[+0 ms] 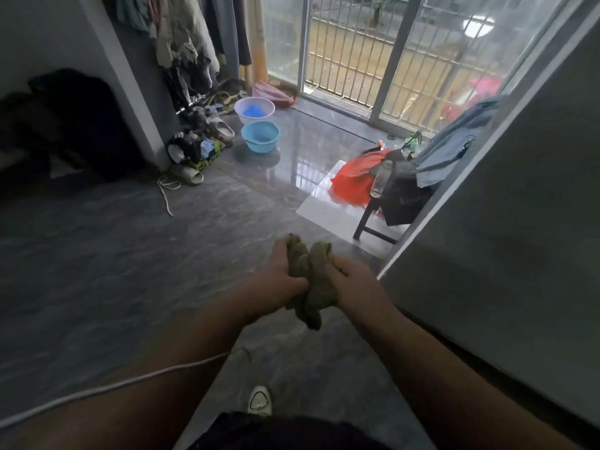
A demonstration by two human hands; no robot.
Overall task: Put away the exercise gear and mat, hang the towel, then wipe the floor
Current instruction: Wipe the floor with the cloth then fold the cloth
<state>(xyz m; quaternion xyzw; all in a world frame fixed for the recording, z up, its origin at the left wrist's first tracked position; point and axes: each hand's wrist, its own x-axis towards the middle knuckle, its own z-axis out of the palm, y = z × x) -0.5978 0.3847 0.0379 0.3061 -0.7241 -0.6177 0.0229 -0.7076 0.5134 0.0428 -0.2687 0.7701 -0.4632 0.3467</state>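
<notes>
A crumpled olive-green cloth (311,280) is bunched between both my hands in the middle of the view, above the grey tiled floor (113,254). My left hand (281,271) grips its left side and my right hand (349,280) grips its right side. A tail of the cloth hangs down below my fists. Both hands are closed tightly around the fabric, which looks twisted.
Two basins, a white one (255,109) and a blue one (260,136), stand near the barred glass door (357,53). Shoes and clothes (198,151) pile by the left wall. A stool with clothes and a red bag (386,186) stands right. A white cord (97,389) crosses the floor.
</notes>
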